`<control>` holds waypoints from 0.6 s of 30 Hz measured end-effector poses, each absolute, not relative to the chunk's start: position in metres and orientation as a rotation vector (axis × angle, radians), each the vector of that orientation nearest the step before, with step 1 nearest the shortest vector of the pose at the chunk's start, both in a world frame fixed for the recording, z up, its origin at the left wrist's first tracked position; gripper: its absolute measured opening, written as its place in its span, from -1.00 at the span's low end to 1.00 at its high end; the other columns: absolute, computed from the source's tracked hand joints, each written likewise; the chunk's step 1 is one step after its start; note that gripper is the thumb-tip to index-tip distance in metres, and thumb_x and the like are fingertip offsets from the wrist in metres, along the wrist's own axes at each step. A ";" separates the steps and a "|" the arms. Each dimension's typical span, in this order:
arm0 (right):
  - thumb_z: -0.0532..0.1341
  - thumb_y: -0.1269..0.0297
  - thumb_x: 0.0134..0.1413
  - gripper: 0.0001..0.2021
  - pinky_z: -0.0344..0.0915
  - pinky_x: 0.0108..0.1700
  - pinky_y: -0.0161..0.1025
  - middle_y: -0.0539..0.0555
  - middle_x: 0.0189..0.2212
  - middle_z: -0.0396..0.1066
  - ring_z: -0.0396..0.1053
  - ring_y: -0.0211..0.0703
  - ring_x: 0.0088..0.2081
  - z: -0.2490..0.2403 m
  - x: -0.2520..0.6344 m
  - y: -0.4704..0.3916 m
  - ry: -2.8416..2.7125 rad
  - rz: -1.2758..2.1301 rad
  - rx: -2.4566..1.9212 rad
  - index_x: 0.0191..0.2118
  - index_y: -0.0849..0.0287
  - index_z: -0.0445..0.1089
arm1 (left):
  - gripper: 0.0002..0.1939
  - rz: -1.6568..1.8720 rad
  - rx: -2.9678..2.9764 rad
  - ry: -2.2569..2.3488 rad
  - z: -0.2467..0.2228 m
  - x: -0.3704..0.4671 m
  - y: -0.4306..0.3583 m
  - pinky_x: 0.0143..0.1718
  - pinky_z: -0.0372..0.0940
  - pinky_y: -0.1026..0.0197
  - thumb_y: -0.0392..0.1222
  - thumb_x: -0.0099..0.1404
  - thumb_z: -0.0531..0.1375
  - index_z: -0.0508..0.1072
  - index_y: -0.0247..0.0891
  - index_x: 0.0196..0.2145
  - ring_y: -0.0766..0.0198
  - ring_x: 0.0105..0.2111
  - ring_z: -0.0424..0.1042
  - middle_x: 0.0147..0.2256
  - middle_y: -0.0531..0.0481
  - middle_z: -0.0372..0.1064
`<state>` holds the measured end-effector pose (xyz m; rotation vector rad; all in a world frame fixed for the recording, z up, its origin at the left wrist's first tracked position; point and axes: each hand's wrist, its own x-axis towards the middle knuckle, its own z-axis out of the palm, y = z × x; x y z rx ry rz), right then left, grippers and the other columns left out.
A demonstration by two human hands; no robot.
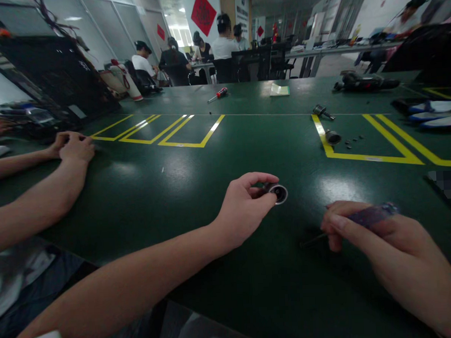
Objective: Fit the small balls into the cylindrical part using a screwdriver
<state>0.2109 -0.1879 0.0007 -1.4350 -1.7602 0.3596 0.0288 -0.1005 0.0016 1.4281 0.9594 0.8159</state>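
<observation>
My left hand (245,205) is closed around a small round metal housing (281,193), thumb and fingers gripping its sides. The housing's hollow end faces right, with a darker part visible inside. To the right, my right hand (378,237) is wrapped round the purplish handle of a screwdriver (373,215). Its thin dark shaft points left and slightly down, apart from the housing. Farther back, a metal cup-shaped part (332,137) lies by a yellow tape line, with several tiny dark pieces (354,141) beside it. Behind them is a metal part with a shaft (323,112).
Yellow tape outlines (374,158) mark the green table (196,185). A red-handled screwdriver (218,94), a paper pad (279,89) and a black power tool (367,81) lie toward the back. A co-worker's hands (75,145) rest at left; blue-and-white items (434,113) lie at right.
</observation>
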 end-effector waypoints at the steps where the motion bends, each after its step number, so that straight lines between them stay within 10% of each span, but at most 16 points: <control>1: 0.07 0.21 0.14 -0.70 0.33 -0.43 -0.27 -0.02 -0.53 0.42 0.42 -0.16 -0.41 0.000 0.209 -0.190 -1.789 0.344 -1.393 -0.59 0.09 0.30 | -0.73 0.821 1.425 0.964 0.001 0.029 -0.100 -0.30 0.36 0.21 -0.34 0.09 0.21 0.42 -0.28 -0.19 0.27 -0.34 0.47 -0.36 -0.02 0.48; 6: 0.11 0.40 0.08 -0.92 0.17 0.03 -0.10 0.02 -0.36 0.42 0.38 -0.14 -0.22 -0.009 0.205 -0.201 -2.041 0.201 -1.157 -0.31 0.11 0.32 | -0.74 0.840 1.419 0.983 0.002 0.030 -0.101 -0.31 0.36 0.21 -0.35 0.08 0.20 0.42 -0.31 -0.21 0.27 -0.36 0.47 -0.38 -0.03 0.48; 18: 0.15 0.50 0.05 -0.80 0.16 0.03 -0.04 0.11 -0.25 0.50 0.32 -0.09 -0.05 -0.011 0.204 -0.208 -2.167 -0.183 -1.017 -0.17 0.21 0.34 | -0.73 0.828 1.401 0.924 -0.001 0.031 -0.103 -0.26 0.39 0.16 -0.37 0.06 0.20 0.42 -0.31 -0.22 0.25 -0.36 0.49 -0.40 -0.02 0.49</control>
